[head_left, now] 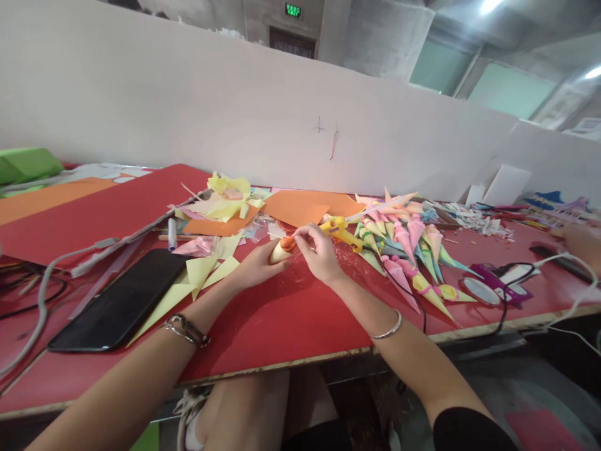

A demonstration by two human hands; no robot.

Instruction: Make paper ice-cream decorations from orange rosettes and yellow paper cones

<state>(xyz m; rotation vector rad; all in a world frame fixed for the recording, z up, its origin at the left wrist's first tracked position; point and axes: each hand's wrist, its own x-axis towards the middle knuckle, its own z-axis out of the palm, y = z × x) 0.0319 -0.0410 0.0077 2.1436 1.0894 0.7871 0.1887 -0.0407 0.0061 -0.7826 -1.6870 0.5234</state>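
Note:
Over the middle of the red table, my left hand (257, 265) is wrapped round a small pale yellow paper piece (282, 252) with an orange coiled top. My right hand (318, 252) is closed in a pinch at the right side of that orange top; whatever lies between its fingertips is too small to make out. Just beyond my right hand lies a yellow glue gun (342, 233). To its right, a pile of pink, yellow and green paper cones (407, 241) covers the table.
A black phone (119, 300) lies at the left with yellow paper strips (164, 305) beside it. Orange sheets (295, 207) are at the back. Cables cross both sides. A purple box (511, 285) sits at the right, near another person's hand (582, 244). A white partition (263, 119) stands behind.

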